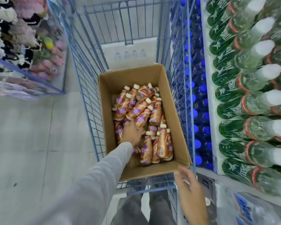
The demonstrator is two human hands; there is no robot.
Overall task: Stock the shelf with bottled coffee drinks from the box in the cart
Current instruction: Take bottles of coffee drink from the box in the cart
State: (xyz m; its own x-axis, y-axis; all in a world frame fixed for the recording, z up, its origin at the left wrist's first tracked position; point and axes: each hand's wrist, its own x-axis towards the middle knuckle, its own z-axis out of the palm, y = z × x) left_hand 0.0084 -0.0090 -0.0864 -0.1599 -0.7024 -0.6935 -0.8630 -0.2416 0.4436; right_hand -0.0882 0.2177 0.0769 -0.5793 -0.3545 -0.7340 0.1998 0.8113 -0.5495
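A cardboard box sits open in the near end of a blue wire cart, and the coffee bottles are all inside it. They have brown and purple labels and cream caps. Most lie jumbled across each other in the far and middle part of the box, while a few stand upright together towards its near right corner.

The left hand, in a grey sleeve, reaches down into the box with its back to the camera. It rests on the bottles along the left side. Its fingers are blurred among the labels, so I cannot tell whether they are closing round a bottle or just lying on the pile.

The right hand is at the box's near right corner. Its fingers are loosely extended and hold nothing, with the thumb and a fingertip right at the cardboard edge; actual contact is too blurred to call.

Beyond the box, a white carton stands in the cart. On the right, a shelf carries rows of green bottles with white caps, and blue-capped bottles show through the cart's right side. A blurred rack of soft goods is on the left
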